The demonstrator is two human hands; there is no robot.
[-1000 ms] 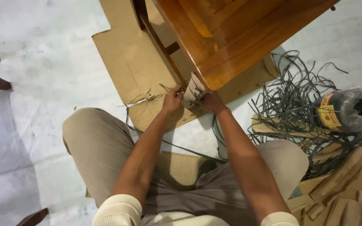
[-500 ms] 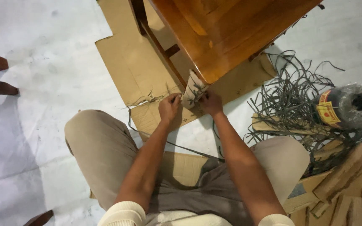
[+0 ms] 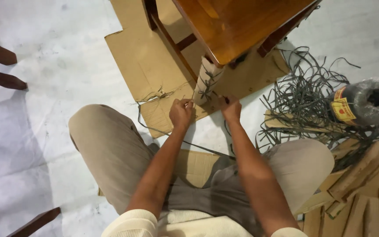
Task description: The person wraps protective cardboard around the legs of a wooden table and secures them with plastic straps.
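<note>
A brown wooden table (image 3: 237,26) stands on flattened cardboard (image 3: 150,66). Its near leg (image 3: 207,81) is wrapped in pale cardboard and bound with dark grey strap. My left hand (image 3: 180,113) is closed on the strap at the left of the leg's foot. On the right side of the foot, my right hand (image 3: 232,108) pinches the other end of the strap. Both hands sit low, near the floor. My bent knees in beige trousers frame both arms.
A tangle of loose grey strap (image 3: 303,96) lies to the right, beside a plastic-wrapped spool (image 3: 365,103). Cardboard scraps (image 3: 360,184) pile at the lower right. Dark wooden legs (image 3: 1,66) show at the left edge and another (image 3: 36,223) at the bottom left.
Both hands have slid down the wrapped leg from just under the tabletop to its foot. More of the bound leg shows above them. The view shifted slightly.
</note>
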